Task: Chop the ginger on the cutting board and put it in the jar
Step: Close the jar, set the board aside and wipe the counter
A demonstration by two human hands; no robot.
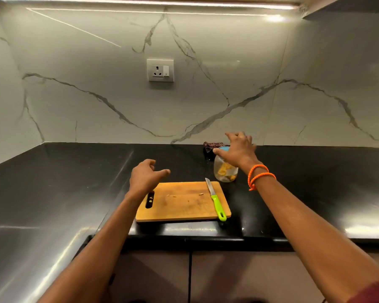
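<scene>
Right hand (239, 149) spread over blue lid (222, 148) of jar (224, 171), grip not yet closed; left hand (147, 178) loose, empty. Chopped ginger (224, 170) inside, right of centre. Probably closing step; next, twist lid tight.

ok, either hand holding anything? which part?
Right hand is over the jar's blue lid; a closed grip cannot be told. Left hand holds nothing.
</scene>
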